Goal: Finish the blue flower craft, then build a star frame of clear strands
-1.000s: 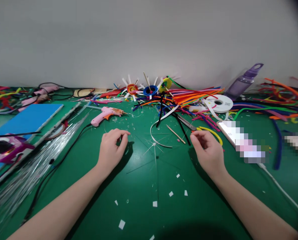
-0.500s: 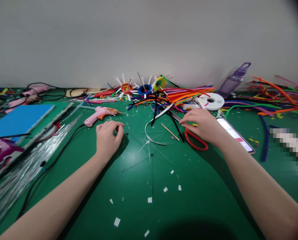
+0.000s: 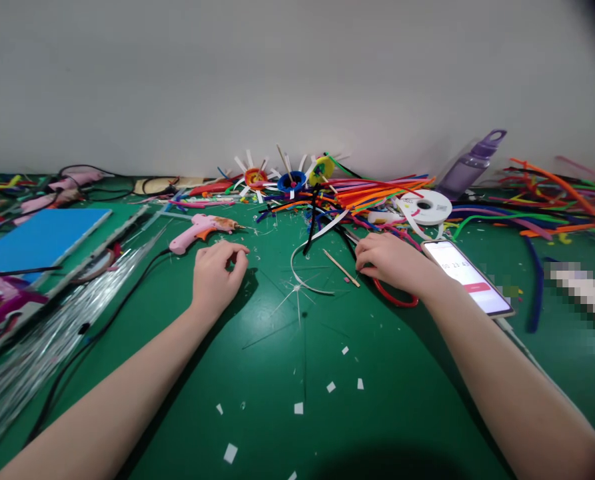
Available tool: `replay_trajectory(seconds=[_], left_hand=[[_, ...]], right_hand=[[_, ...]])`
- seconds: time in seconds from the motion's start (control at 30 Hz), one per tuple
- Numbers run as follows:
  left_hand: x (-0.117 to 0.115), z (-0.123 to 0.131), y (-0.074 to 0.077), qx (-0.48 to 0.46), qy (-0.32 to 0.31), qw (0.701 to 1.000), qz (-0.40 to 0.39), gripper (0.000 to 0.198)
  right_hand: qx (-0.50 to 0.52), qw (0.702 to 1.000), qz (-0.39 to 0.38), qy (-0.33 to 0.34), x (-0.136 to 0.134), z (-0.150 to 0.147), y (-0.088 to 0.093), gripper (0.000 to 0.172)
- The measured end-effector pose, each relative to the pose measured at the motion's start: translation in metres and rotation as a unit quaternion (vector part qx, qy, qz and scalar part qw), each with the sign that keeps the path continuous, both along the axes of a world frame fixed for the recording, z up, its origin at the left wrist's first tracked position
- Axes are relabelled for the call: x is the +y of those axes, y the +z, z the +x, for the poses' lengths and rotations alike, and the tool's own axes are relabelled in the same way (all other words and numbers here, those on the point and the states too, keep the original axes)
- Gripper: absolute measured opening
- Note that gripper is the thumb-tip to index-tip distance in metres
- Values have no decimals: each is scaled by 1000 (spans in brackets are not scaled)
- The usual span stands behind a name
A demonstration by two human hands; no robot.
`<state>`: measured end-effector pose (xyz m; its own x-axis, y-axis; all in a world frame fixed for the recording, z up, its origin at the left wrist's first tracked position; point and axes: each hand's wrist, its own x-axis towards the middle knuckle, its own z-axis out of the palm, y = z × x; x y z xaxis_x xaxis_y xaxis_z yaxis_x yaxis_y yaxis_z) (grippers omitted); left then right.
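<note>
My left hand (image 3: pixel 220 275) rests on the green table with its fingers curled toward the thumb. Whatever may be between those fingertips is hidden. Just beyond it lies a pink glue gun (image 3: pixel 202 230). My right hand (image 3: pixel 390 261) is closed over the red-handled scissors (image 3: pixel 401 301), covering most of them. To the left of its fingertips is a thin wooden stick (image 3: pixel 341 268). Between my hands, thin clear strands spread from a whitish centre (image 3: pixel 298 287), with a curved white strip (image 3: pixel 313 291) beside them.
White paper scraps (image 3: pixel 298 408) dot the front. Colourful pipe cleaners (image 3: pixel 377 193), a ribbon spool (image 3: pixel 426 207) and a purple bottle (image 3: pixel 470 167) line the back. A phone (image 3: pixel 470 283) lies by my right forearm. Silver strands (image 3: pixel 97 287) and a blue board (image 3: pixel 47 237) are left.
My right hand has lowered slightly onto the scissors, hiding more of their red handles. More of the phone shows. My left hand holds its place, and the view has shifted a little.
</note>
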<state>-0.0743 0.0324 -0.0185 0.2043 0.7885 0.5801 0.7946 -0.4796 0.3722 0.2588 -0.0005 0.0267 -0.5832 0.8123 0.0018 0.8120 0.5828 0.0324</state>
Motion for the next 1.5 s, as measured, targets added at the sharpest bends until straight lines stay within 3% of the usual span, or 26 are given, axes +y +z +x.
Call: replay_trajectory(seconds=[0.17,0.33,0.57,0.8,1.1,1.23,1.37,1.43,1.5], left_hand=[[-1,0,1,-2,-3,1000,-8,20],[-1,2,0,-14,-8,1000,-12,17],[0,2,0,-29,-2,999,-23,17],[-1,3,0,-30,2,999,-24,19],[4,3,1,-59,2,998,-28,19],[7,2,-1,-92,6,995,-41,18],[7,0,-1,-98,7,994,-40,18],[7,0,0,-93,7,995,-28,18],[6,0,1,-87,6,996,-8,18]], right_hand=[[42,999,21,-14,3,-4,9,16],[91,995,50,-11,8,-21,21,10],[101,995,-20,2,35,-40,16,10],[138,967,-210,-31,54,-63,15,12],[134,963,-234,-30,57,-71,2,10],[192,954,-228,-13,59,-66,6,10],[330,915,-231,-28,61,-63,11,12],[433,864,-252,-56,62,-66,11,14],[535,790,-285,-87,62,-73,7,16]])
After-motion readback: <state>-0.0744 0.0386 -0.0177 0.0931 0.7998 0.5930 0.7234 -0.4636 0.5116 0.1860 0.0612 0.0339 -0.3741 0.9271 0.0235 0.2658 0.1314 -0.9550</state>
